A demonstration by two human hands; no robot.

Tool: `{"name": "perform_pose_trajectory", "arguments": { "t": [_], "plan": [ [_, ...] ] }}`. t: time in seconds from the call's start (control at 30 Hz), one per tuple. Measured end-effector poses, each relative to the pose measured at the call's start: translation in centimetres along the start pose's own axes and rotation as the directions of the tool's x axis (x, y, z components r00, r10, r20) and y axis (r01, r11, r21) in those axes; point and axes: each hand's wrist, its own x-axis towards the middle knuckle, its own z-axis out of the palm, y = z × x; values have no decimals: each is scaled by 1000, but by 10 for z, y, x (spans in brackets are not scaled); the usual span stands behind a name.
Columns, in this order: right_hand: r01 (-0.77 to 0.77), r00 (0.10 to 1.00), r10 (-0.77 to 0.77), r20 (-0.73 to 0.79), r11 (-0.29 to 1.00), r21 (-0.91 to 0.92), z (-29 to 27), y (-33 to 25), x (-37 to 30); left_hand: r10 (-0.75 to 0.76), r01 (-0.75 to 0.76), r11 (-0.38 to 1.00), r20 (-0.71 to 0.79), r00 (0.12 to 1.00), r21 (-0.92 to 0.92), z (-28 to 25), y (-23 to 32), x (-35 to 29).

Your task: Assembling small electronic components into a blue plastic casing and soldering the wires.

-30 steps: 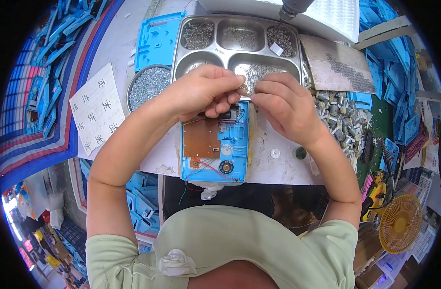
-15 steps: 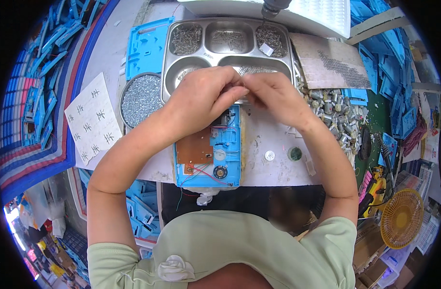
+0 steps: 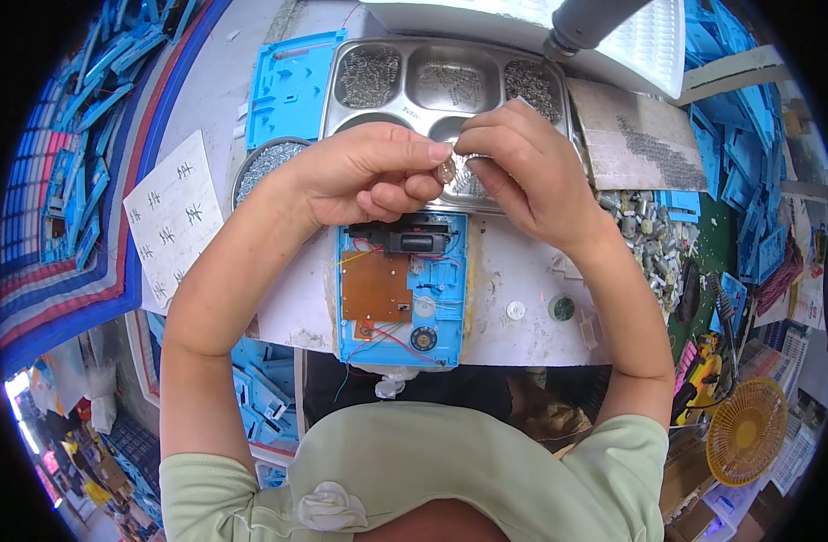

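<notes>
My left hand [image 3: 370, 172] and my right hand [image 3: 519, 164] meet above the table and pinch a small round metal part [image 3: 446, 172] between their fingertips. Below them lies an open blue plastic case [image 3: 400, 291] with a brown circuit board [image 3: 376, 287], a black block at its top, red and yellow wires and a small round speaker. Behind the hands stands a steel compartment tray [image 3: 450, 83] with several heaps of small screws and metal bits.
A blue plastic shell [image 3: 287, 88] and a round bowl of screws [image 3: 262, 164] lie left of the tray. A white paper sheet [image 3: 174, 217] sits at far left. Loose metal parts [image 3: 649, 237] are piled at right, with two small discs [image 3: 515, 310]. A yellow fan [image 3: 746, 432] is at lower right.
Both hands have lifted slightly off the blue case and now hold the small round part up between their fingertips, over the tray's front edge.
</notes>
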Motion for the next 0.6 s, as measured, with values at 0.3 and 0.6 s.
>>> {"name": "perform_pose_trajectory", "arguments": {
  "t": [0.3, 0.6],
  "plan": [
    [-246, 969, 235, -75, 908, -338, 28, 36, 4, 652, -199, 494, -210, 728, 846, -19, 21, 28],
    [-607, 758, 652, 24, 718, -340, -47, 52, -28, 808, 182, -338, 186, 558, 923, -29, 36, 66]
  ]
}}
